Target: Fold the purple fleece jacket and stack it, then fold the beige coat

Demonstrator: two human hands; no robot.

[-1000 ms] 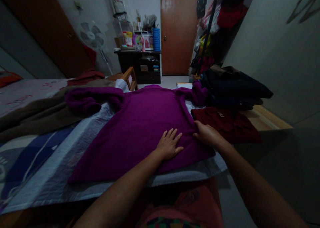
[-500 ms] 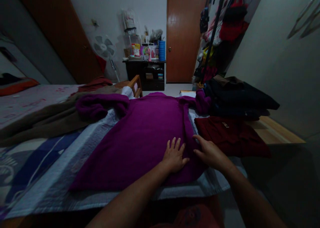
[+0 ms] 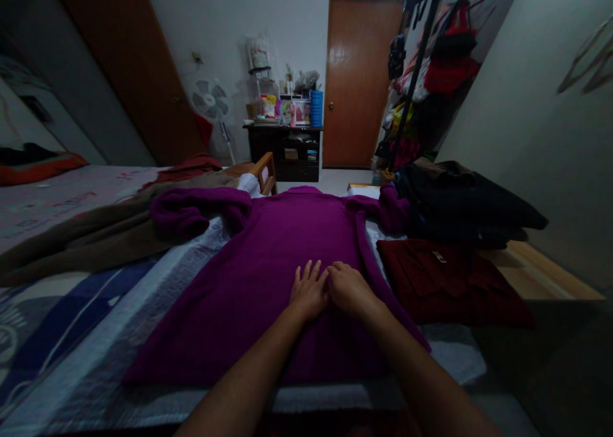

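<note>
Head view, my listing: one purple top [image 3: 268, 258], spread over a pale cloth [image 3: 110, 335]. Left hand [image 3: 310, 291]: grip released, fingers splayed on the top. Right hand [image 3: 350, 288]: fingers curled beside the left; whether its grip pinches fabric, I cannot tell. Right: folded dark-red garment [image 3: 450, 283].

Bare, tapered forearms [image 3: 253, 368], narrow wrists [image 3: 295, 313], bare hands [image 3: 350, 289] with slender fingers [image 3: 307, 271]
</note>
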